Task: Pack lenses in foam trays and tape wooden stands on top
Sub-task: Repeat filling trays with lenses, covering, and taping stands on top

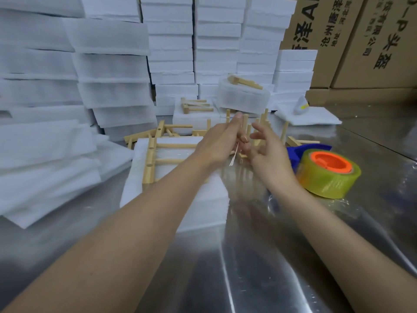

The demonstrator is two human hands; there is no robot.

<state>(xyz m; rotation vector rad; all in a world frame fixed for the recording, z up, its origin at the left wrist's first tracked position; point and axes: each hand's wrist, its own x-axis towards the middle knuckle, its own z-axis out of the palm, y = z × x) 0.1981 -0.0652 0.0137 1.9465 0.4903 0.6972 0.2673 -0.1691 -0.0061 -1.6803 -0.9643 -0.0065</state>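
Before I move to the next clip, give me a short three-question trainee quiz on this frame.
1. True or false: the tape roll lies on the person's right side of the metal table.
2. What lies on the foam tray in front of the person? A) scissors B) a wooden stand C) a glove
3. Which hand has its fingers spread open?

Key: 1 true. 2 B. 3 the right hand; the left hand is closed, seemingly pinching a thin clear strip.
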